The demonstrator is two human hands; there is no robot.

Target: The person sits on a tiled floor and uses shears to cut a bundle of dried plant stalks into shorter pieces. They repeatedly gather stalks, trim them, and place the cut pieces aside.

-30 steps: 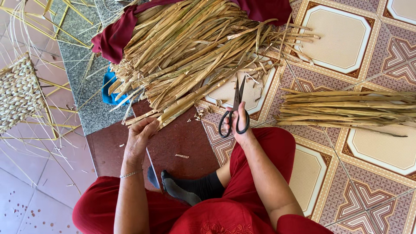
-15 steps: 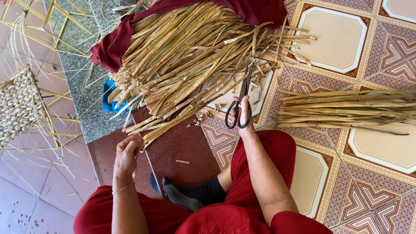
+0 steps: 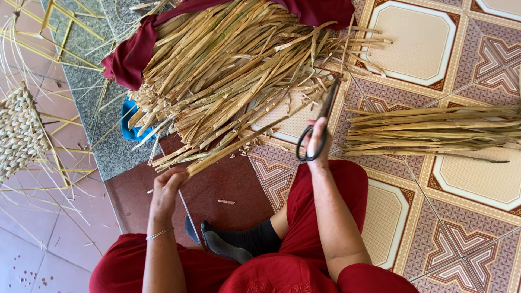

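My left hand (image 3: 168,187) grips the near end of a long dry straw-coloured reed strip (image 3: 239,144) that runs up into the big pile of reed strips (image 3: 228,65). My right hand (image 3: 319,142) holds black scissors (image 3: 320,122) by the handles, blades pointing up toward the pile's right edge. The pile lies on a dark red cloth (image 3: 130,54). I sit on the floor in red trousers, one foot in a dark sock (image 3: 228,244) between my knees.
A smaller sorted bundle of reed strips (image 3: 434,130) lies on the patterned tiles at the right. A partly woven mat (image 3: 19,130) with loose strands sits at the left. A blue object (image 3: 130,127) peeks from under the pile. A grey stone slab (image 3: 92,87) runs under the pile's left side.
My left hand has dropped lower and closed on one reed strip, drawing it out of the pile. My right hand with the scissors has shifted up and right toward the pile.
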